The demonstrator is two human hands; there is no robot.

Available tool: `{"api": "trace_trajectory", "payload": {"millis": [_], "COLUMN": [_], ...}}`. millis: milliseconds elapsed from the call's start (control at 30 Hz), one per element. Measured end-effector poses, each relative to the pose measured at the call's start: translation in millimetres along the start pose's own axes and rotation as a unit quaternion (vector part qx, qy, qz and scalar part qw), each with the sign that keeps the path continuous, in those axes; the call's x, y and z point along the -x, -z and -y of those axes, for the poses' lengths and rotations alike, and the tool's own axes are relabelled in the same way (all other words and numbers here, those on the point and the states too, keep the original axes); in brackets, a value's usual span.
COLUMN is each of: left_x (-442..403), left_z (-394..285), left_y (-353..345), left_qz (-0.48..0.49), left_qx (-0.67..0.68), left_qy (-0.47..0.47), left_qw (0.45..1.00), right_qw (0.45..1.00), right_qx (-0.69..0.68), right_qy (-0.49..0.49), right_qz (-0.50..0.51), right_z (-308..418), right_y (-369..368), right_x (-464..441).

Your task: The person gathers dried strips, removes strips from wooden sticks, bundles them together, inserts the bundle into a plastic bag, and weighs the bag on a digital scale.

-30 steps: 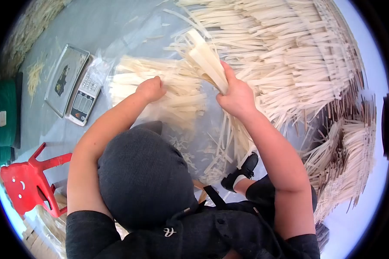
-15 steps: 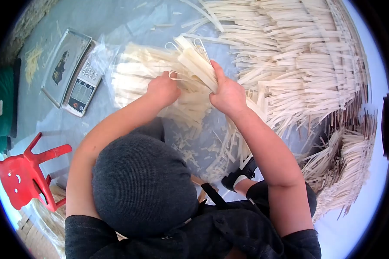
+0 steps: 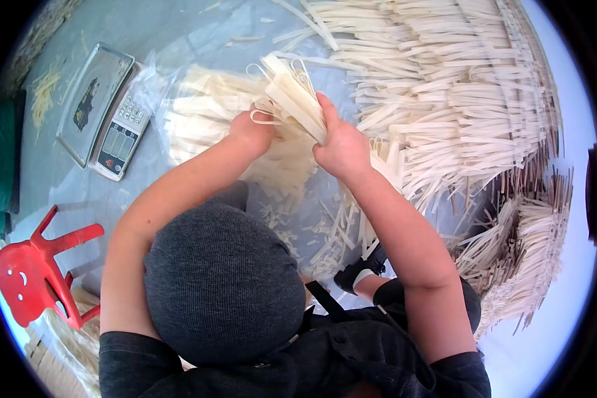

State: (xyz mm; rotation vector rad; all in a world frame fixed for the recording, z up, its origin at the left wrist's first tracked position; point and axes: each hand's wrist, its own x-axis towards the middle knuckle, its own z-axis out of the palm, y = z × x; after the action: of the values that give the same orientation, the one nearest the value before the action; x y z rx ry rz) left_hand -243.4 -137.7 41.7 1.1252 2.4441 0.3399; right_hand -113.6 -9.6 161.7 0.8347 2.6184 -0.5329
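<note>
My right hand (image 3: 343, 142) is closed round the lower end of a folded bundle of pale flat strips (image 3: 290, 96), whose looped ends point up and to the left. My left hand (image 3: 252, 131) is against the left side of that bundle, over a pile of similar strips (image 3: 202, 109) on clear plastic. The left fingers are bent and partly hidden behind the loops, so what they grip cannot be made out.
A large stack of strips (image 3: 438, 99) fills the right side, with another heap (image 3: 537, 245) below it. A scale (image 3: 117, 139) lies at the left, above a red stool (image 3: 30, 278). Small scraps (image 3: 278, 219) litter the floor near a black shoe (image 3: 361, 268).
My left hand has moved right, from the pile to the bundle. My right hand has shifted slightly left with the bundle. The whole view has shifted a little.
</note>
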Motion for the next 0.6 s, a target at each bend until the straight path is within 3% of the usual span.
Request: {"api": "trace_trajectory", "payload": {"millis": [133, 167, 200, 233, 300, 333, 467, 533, 567, 600], "left_x": [-6.8, -4.4, -2.1, -0.8, -0.4, -0.3, 12.3, 17.3, 20.3, 25.1], "left_z": [23.8, 31.1, 40.1, 57.3, 89.1, 82.8, 59.9, 42.3, 33.2, 23.9], "left_y": [6.6, 17.7, 26.0, 22.0, 6.3, 7.1, 32.7, 60.3, 65.8, 68.7], "left_qz": [0.069, 0.087, 0.096, 0.096, 0.114, 0.081, 0.053, 0.004, 0.003, 0.000], "left_qx": [-0.042, 0.275, 0.559, 0.558, 0.787, 0.807, 0.781, 0.588, 0.588, 0.555], "left_qy": [0.026, 0.151, 0.257, 0.257, 0.192, 0.216, 0.232, 0.222, 0.221, 0.183], "left_qw": [0.996, 0.946, 0.782, 0.783, 0.576, 0.544, 0.578, 0.777, 0.778, 0.812], "right_qw": [1.000, 0.999, 0.999, 0.998, 0.995, 0.989, 0.980, 0.977, 0.972, 0.972], "right_qx": [-0.001, 0.007, 0.005, 0.042, 0.080, 0.120, 0.157, 0.176, 0.197, 0.197], "right_qy": [0.018, 0.032, 0.031, 0.044, 0.060, 0.081, 0.118, 0.120, 0.125, 0.126], "right_qz": [-0.018, -0.011, -0.012, 0.003, 0.019, 0.023, 0.020, 0.021, 0.022, 0.021], "right_z": [1.0, 0.3, -0.9, -2.4, -7.1, -10.7, -17.3, -16.8, -16.0, -15.6], "right_y": [-5.5, -8.9, -13.5, -19.6, -35.9, -45.4, -55.1, -54.9, -54.2, -55.1], "right_x": [-0.2, -0.9, -1.5, -1.9, -2.4, -0.9, -0.7, -3.6, -6.4, -8.5]}}
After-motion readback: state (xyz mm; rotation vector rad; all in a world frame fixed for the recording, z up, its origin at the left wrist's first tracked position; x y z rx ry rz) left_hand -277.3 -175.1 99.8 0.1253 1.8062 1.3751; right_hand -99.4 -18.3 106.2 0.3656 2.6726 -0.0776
